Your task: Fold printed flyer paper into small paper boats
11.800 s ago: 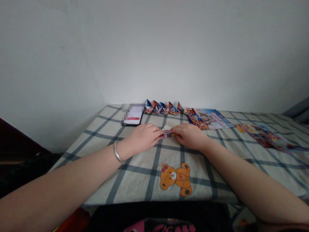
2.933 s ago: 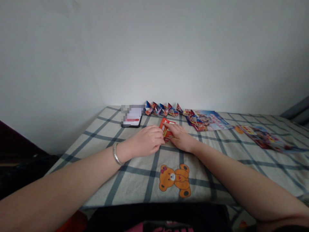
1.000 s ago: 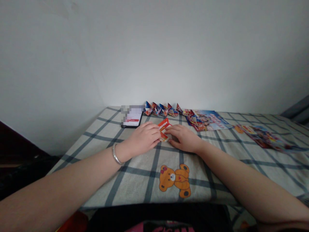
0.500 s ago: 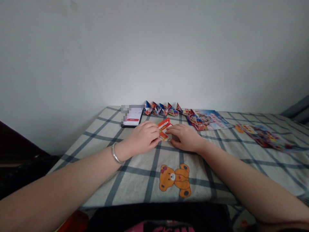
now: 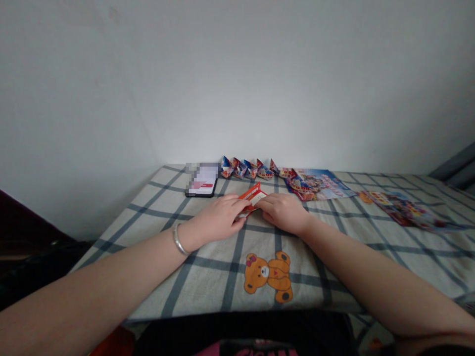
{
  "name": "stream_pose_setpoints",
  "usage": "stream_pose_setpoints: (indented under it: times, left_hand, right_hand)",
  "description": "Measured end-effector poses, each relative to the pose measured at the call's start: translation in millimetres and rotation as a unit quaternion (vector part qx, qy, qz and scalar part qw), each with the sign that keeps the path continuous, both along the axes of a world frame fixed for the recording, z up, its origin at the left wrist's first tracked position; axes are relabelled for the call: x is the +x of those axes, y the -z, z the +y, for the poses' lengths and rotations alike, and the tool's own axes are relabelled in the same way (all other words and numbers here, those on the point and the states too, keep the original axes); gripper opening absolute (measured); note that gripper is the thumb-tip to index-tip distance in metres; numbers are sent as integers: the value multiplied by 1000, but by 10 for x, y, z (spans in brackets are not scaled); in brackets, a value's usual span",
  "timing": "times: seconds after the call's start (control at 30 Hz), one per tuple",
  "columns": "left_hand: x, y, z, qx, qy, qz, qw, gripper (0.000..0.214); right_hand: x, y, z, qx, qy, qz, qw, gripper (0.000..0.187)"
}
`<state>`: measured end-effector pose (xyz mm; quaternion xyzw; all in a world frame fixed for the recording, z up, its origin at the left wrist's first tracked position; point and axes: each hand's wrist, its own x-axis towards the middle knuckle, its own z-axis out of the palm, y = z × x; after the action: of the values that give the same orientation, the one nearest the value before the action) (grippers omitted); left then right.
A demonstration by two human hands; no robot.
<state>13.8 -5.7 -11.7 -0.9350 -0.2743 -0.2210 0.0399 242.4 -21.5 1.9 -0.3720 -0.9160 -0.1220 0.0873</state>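
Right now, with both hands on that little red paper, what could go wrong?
The red folded paper is small and pinched between the left hand and right hand; a slipping grip could skew the crease or tear it.
The checked sheet under it looks soft, so a pressed fold may come out uneven.
The phone lies near the left hand; a wide move might nudge it.

I see bare checked cloth near me and leftward — room to pass. My left hand and right hand, meeting on a red paper, block the middle. The far side is crowded — phone, folded paper shapes and a leaflet by the wall; another leaflet lies right.
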Motion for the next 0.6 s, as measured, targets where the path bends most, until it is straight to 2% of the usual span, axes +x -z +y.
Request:
stream_pose_setpoints:
  times: [0.27, 0.43, 0.6]
  left_hand:
    - [-10, 21, 38, -56, 44, -23, 997, 20]
    - [-13, 46, 39, -49, 61, -41, 996, 35]
    - [-18, 60, 47, -55, 83, -62, 993, 39]
  right_hand:
    - [52, 43, 1, 51, -26, 93, 994, 25]
    - [38, 65, 41, 81, -41, 155, 984, 13]
    - [36, 92, 64, 54, -40, 176, 982, 10]
